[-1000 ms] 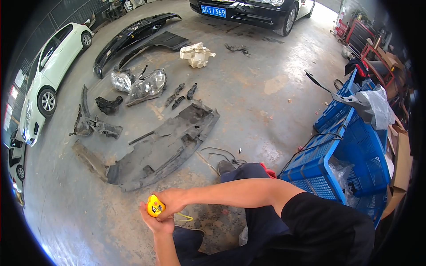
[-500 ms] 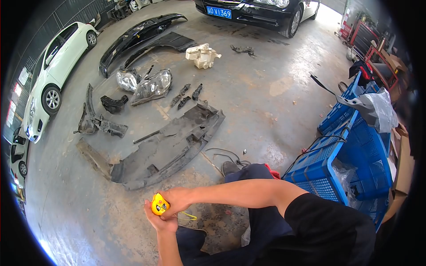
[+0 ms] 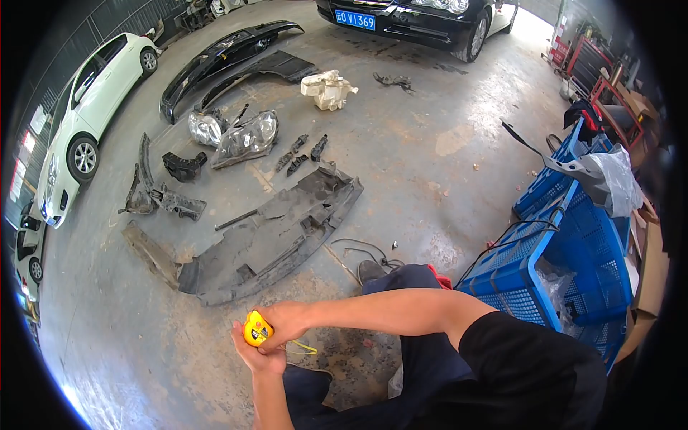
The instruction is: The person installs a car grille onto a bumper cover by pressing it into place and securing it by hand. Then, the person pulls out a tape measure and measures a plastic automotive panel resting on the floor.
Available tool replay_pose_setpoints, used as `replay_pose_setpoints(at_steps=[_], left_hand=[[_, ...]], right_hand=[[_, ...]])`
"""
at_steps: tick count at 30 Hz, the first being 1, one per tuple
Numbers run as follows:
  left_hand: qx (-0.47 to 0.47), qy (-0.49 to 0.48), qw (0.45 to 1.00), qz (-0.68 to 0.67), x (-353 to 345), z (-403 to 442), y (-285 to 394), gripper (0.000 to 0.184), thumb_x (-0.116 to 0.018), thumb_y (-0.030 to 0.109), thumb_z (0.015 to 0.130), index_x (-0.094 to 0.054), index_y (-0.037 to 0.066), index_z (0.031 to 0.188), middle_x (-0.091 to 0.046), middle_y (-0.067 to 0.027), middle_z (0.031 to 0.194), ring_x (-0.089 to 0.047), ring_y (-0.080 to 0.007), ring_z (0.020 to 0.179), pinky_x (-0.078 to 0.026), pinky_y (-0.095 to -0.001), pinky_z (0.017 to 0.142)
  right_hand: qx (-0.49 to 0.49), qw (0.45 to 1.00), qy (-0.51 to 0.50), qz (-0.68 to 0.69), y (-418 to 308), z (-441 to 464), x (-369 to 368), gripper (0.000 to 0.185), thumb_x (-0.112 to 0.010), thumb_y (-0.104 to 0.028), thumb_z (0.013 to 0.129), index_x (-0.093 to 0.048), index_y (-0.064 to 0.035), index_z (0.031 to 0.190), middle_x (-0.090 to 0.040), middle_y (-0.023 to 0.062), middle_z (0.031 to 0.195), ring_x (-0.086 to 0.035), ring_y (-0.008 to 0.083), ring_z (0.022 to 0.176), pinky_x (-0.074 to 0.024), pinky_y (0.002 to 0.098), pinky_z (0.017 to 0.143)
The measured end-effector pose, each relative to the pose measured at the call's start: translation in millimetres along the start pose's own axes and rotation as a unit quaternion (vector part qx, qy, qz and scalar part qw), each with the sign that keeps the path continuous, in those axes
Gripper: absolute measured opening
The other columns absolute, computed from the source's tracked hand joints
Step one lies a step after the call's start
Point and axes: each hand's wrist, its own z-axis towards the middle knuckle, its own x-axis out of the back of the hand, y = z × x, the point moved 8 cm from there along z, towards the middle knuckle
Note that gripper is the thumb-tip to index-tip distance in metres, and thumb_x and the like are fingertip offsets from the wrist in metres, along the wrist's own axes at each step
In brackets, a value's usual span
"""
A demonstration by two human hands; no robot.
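Observation:
A yellow tape measure [image 3: 257,329] with a dark label and a small red spot sits between my two hands, low and left of the middle. My left hand [image 3: 253,356] cups it from below and the left, fingers curled along its side. From the right, my right hand [image 3: 287,322] closes on it, its thumb side against the case. A thin yellow strap [image 3: 304,349] hangs beside my right hand. Just beyond my hands, a large dark plastic car panel [image 3: 276,236] lies on the floor.
Headlights [image 3: 247,138], a black bumper [image 3: 215,61], a fender [image 3: 261,72], a whitish plastic tank [image 3: 327,90] and several brackets lie farther out. Blue plastic crates [image 3: 502,276] stand close at my right. A white car [image 3: 97,100] and a black car [image 3: 408,25] are parked beyond.
My hands and the tape measure stay almost in place. The view has shifted very slightly.

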Motion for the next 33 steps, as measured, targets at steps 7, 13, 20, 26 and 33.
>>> replay_pose_setpoints(at_steps=[7,13,20,26,33], left_hand=[[-0.001,-0.001,1.0,-0.002,1.0,1.5,-0.4,0.054,-0.054,0.061,0.09,-0.064,0.013,0.114,-0.069,-0.0072,0.109,-0.067,-0.0256,0.098,-0.055,-0.0401,0.082],[0.001,0.007,1.0,0.004,4.4,1.5,-0.7,0.053,-0.052,0.06,0.091,-0.064,0.014,0.115,-0.068,-0.006,0.111,-0.066,-0.0255,0.102,-0.053,-0.0417,0.084],[0.001,0.04,0.999,-0.002,-5.7,-6.5,-0.3,0.049,-0.051,0.057,0.094,-0.063,0.013,0.112,-0.068,-0.0055,0.106,-0.066,-0.0242,0.098,-0.055,-0.0408,0.08],[0.004,0.001,1.0,0.012,-1.8,-1.5,-0.9,0.053,-0.052,0.06,0.092,-0.064,0.014,0.115,-0.068,-0.0056,0.111,-0.066,-0.0255,0.101,-0.053,-0.041,0.083],[-0.001,0.004,1.0,0.008,-2.4,-2.8,-0.4,0.054,-0.052,0.06,0.092,-0.063,0.013,0.117,-0.068,-0.0059,0.113,-0.066,-0.0252,0.102,-0.054,-0.0393,0.083]], right_hand=[[-0.002,1.0,-0.001,0.003,-0.4,-0.5,0.0,0.086,-0.077,-0.057,0.07,-0.046,0.0022,0.124,-0.07,0.0241,0.095,-0.068,0.0411,0.088,-0.0537,0.044,0.08],[-0.004,1.0,0.001,-0.011,0.4,0.5,0.4,0.087,-0.077,-0.057,0.07,-0.046,0.0031,0.125,-0.07,0.0246,0.098,-0.068,0.0412,0.089,-0.0539,0.0437,0.079],[-0.01,1.0,-0.002,0.005,2.4,-0.9,0.5,0.087,-0.078,-0.054,0.069,-0.046,0.0037,0.125,-0.069,0.024,0.099,-0.068,0.0406,0.09,-0.0539,0.0427,0.079],[-0.005,1.0,-0.001,0.0,3.6,1.0,-0.6,0.1,-0.077,-0.062,0.065,-0.045,0.0097,0.127,-0.069,0.0261,0.102,-0.068,0.0404,0.095,-0.0539,0.0421,0.083],[-0.01,1.0,0.005,0.0,-0.2,-1.4,3.2,0.097,-0.079,-0.059,0.065,-0.046,0.0087,0.126,-0.069,0.0259,0.103,-0.068,0.0404,0.096,-0.0539,0.0419,0.084]])
